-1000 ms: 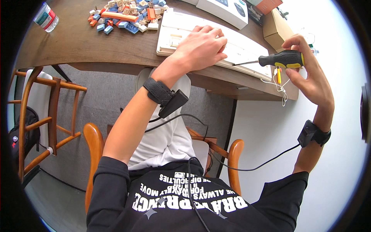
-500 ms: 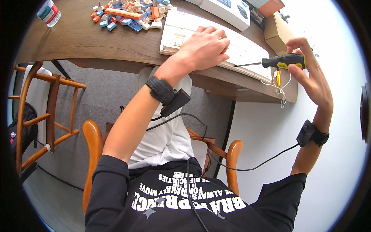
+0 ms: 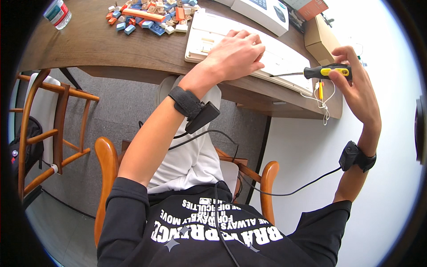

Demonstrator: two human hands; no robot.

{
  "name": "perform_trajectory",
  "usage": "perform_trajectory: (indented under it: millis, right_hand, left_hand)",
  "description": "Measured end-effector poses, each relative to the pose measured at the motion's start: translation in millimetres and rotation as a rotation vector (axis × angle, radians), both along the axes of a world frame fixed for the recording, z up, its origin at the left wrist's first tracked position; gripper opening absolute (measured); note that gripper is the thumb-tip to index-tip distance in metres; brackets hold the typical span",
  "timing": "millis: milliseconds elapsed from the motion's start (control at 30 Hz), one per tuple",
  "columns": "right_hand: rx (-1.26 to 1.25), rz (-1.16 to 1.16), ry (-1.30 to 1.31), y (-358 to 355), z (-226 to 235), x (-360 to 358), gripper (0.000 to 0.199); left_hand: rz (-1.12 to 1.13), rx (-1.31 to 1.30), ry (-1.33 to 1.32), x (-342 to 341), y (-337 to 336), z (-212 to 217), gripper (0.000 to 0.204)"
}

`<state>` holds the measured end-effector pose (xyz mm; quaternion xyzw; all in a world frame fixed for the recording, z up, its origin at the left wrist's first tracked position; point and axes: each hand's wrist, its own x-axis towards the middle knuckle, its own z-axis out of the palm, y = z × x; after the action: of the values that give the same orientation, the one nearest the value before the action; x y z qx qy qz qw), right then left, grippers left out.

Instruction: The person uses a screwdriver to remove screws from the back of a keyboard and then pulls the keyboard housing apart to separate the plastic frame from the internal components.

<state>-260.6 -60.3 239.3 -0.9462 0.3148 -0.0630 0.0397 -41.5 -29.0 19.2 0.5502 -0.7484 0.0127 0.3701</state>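
A long white keyboard (image 3: 284,58) lies along the front edge of the desk, its visible face bearing no keycaps. My left hand (image 3: 235,54) is closed over its middle, fingers curled down; the fingertips are partly hidden. My right hand (image 3: 356,86) grips the black and yellow handle of a screwdriver (image 3: 327,72) between thumb and fingers. The screwdriver's shaft points left, nearly level, and its tip meets the keyboard near the front edge, to the right of my left hand.
Loose blue, orange and beige keycaps (image 3: 155,18) lie heaped at the back left, near a clear bottle (image 3: 58,15). Behind the keyboard are a white box (image 3: 262,15) and a cardboard box (image 3: 321,40). A white cable (image 3: 327,107) hangs off the desk's right end.
The screwdriver handle has turned in my right hand, showing more yellow. My right wrist has dropped slightly, and its fingers have shifted round the handle. My left hand stays in place.
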Motion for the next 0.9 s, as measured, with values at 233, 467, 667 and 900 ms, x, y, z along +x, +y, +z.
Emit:
perform_trajectory:
  millis: [233,467,667,900]
  right_hand:
    - [0.12,-0.229,0.181,0,7,-5,0.03]
    - [-0.015,-0.13,0.062,4,-2,-6,0.035]
    - [0.095,-0.26,0.144,2,1,-5,0.034]
    - [0.027,-0.128,-0.023,10,-4,-1,0.035]
  left_hand:
    - [-0.008,-0.003,0.005,0,0,1,0.028]
    - [-0.001,-0.014,-0.001,1,0,1,0.029]
    - [0.002,0.001,-0.005,2,1,1,0.029]
    - [-0.003,-0.003,0.001,1,0,0,0.028]
